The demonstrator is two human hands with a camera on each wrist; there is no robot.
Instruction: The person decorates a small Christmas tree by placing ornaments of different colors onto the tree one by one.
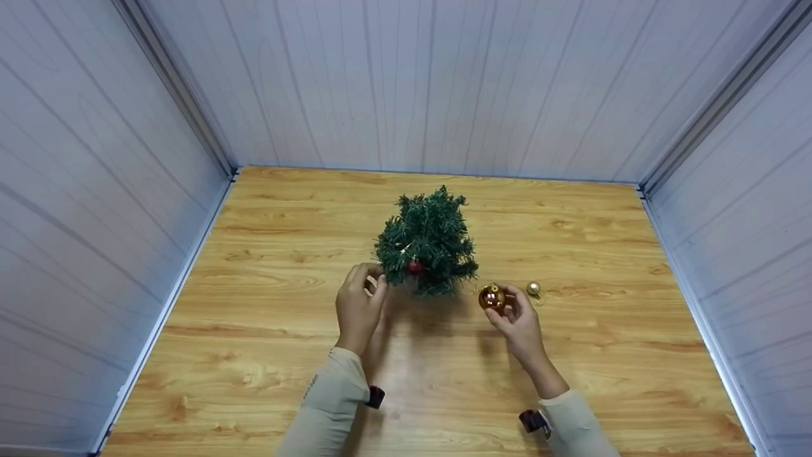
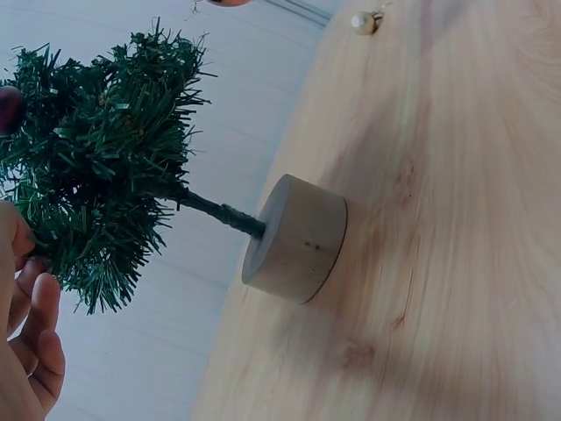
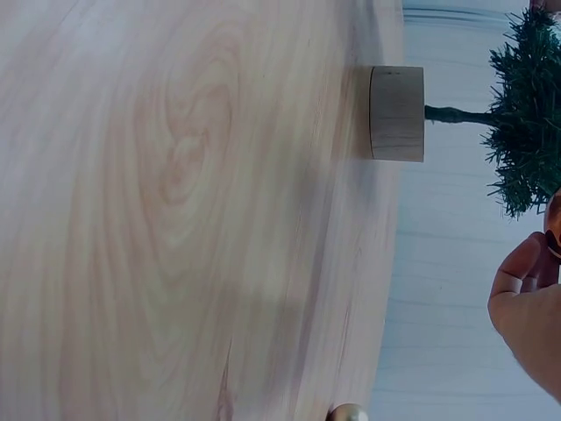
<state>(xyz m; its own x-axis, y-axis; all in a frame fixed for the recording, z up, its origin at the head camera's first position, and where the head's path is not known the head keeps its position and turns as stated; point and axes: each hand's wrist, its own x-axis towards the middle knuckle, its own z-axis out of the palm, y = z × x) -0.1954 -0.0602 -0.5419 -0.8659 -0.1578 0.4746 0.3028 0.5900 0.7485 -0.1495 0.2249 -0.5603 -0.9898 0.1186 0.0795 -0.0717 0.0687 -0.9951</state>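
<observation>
A small green artificial Christmas tree [image 1: 431, 235] stands on a round wooden base [image 2: 302, 241]. A red bauble [image 1: 414, 267] hangs on its front. At the tree's left edge, my left hand [image 1: 360, 309] pinches a low branch between thumb and finger; the other fingers are loosely bent. My right hand [image 1: 521, 324] holds a shiny gold-orange bauble [image 1: 492, 297] by thumb and fingertips, just right of the lower branches. In the right wrist view only part of this bauble [image 3: 553, 224] shows at the frame's edge.
A smaller pale gold bauble [image 1: 533, 289] with a thin loop lies on the wooden tabletop [image 1: 254, 355], beyond the right hand. White panel walls [image 1: 406, 89] stand at the back and both sides. Each sleeve has a dark wrist camera [image 1: 375, 397] beside it.
</observation>
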